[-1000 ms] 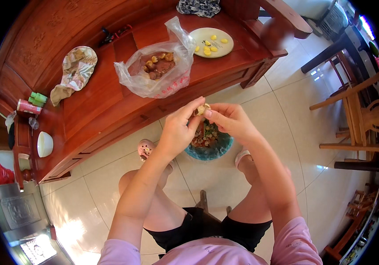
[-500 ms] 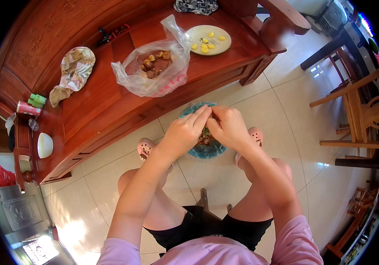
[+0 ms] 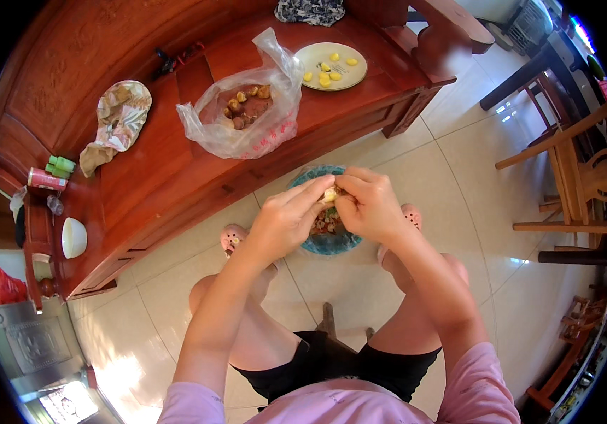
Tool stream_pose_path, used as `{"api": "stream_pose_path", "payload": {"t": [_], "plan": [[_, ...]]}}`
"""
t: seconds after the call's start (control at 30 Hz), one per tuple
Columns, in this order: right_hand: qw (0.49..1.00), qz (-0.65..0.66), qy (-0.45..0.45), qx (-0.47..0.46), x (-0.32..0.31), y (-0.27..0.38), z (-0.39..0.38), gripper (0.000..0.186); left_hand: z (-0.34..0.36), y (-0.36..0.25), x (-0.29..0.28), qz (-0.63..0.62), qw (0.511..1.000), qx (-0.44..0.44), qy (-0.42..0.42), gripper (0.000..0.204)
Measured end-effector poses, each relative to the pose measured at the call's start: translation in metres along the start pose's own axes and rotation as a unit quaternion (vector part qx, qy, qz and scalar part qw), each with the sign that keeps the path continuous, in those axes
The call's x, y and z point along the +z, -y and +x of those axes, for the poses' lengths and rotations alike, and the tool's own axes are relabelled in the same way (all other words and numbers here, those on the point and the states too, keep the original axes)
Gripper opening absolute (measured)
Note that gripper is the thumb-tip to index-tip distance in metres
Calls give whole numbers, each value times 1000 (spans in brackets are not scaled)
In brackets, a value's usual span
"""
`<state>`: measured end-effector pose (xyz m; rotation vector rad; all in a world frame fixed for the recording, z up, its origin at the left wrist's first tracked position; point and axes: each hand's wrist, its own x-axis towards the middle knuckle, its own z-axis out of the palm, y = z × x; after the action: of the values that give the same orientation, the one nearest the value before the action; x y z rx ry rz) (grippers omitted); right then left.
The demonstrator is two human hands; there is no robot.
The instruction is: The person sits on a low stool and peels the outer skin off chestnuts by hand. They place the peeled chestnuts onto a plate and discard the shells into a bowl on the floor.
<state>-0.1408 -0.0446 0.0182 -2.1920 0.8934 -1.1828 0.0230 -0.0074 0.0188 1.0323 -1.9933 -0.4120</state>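
Between my fingertips is a chestnut point(image 3: 329, 193), with pale yellow flesh showing and part of its shell still around it. My left hand point(image 3: 291, 218) pinches it from one side, and my right hand point(image 3: 372, 205) grips it from the other. Directly beneath is a blue-green waste bin point(image 3: 333, 245) holding shell scraps, partly covered by my hands. On the red wooden bench, an open clear plastic bag point(image 3: 286, 109) contains several brown chestnuts point(image 3: 235, 106). A pale oval plate point(image 3: 355, 75) beside it bears several peeled yellow chestnuts point(image 3: 325, 79).
The carved wooden bench point(image 3: 144, 187) runs along the far left side. On it lie a patterned cloth point(image 3: 123, 116), a white bowl point(image 3: 73, 237) and a red-and-white canister point(image 3: 47, 179). A wooden chair point(image 3: 565, 187) stands at the right. Pink clogs point(image 3: 232, 237) flank the bin.
My hands have tilted and parted slightly at the fingertips, so the chestnut's pale flesh now shows between them. The bag and plate stay in place.
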Motion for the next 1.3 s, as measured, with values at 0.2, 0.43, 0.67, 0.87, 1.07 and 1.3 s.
{"api": "stream_pose_path", "payload": {"t": [0.2, 0.43, 0.67, 0.87, 1.07, 1.3], "plan": [[874, 368, 89, 306, -10, 7, 4, 26, 4, 0, -11, -535, 786, -307, -45, 30], [914, 54, 219, 338, -5, -9, 2, 23, 2, 12, -10, -805, 543, -202, -125, 34], [933, 48, 269, 235, 0, -24, -11, 24, 9, 0, -13, -598, 747, -288, -26, 33], [916, 166, 197, 309, -11, -19, -2, 24, 6, 4, -12, -532, 786, -315, -23, 34], [827, 389, 134, 381, -17, 1, 9, 31, 9, 3, -14, -498, 802, -329, -7, 26], [873, 369, 83, 307, 1, 5, 0, 32, 7, 1, 7, -265, 931, -237, -79, 34]]}}
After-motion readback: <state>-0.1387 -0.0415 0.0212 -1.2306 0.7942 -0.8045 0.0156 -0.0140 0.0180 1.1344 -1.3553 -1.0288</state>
